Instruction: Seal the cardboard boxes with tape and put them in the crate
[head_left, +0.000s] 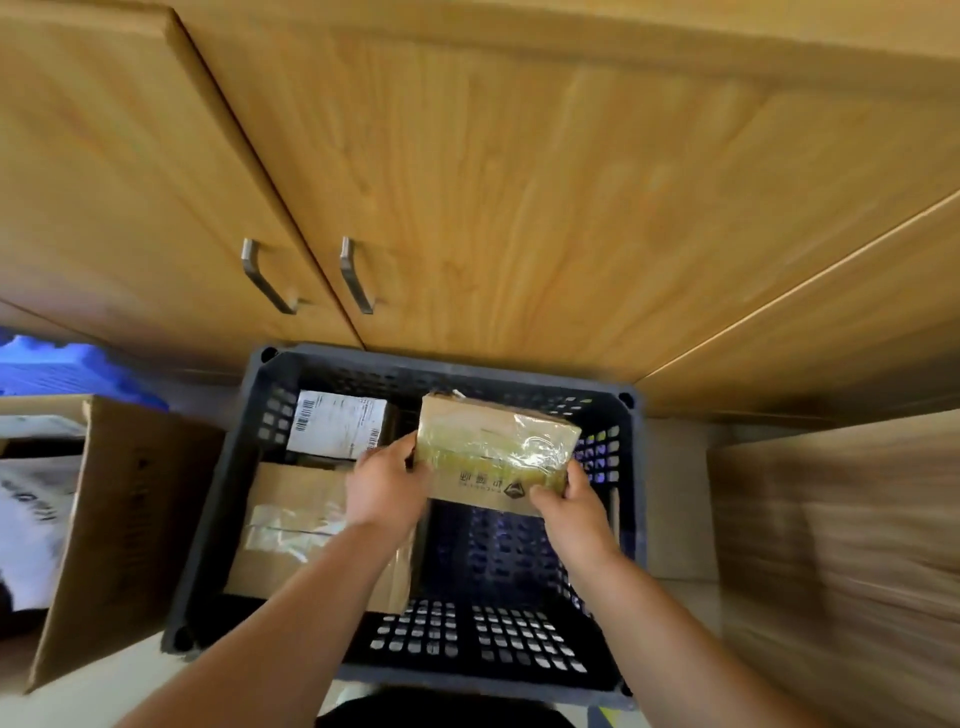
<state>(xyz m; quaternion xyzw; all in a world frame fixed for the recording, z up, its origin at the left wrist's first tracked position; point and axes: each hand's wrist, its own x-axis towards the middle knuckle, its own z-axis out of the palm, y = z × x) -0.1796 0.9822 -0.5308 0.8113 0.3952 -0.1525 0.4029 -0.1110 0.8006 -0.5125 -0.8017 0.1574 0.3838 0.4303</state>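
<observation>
Holding a small brown cardboard box (496, 449) wrapped in glossy clear tape, the person had the left hand (387, 486) curled round its left end and the right hand (569, 506) gripping its near right corner, so both sets of fingers were closed on the box. It hung tilted over the far right part of a dark grey perforated plastic crate (467, 642), which stood on the floor against the pale wooden cabinet doors (519, 208). It did not appear to be resting on anything, though how high it sat above the crate floor could not be told. Two parcels already filled the crate's left side: a cardboard box with a white shipping label (337, 423) at the far end and a larger taped brown box (291, 519) nearer the person. The right half showed bare mesh floor. By the look of it, placing was nearly done, yet the slick tape could let the box slip if either grip eased too soon. Set down askew, it might wedge against the labelled box or lean on the crate wall. The crinkled tape at its right end could also snag on the perforations.
</observation>
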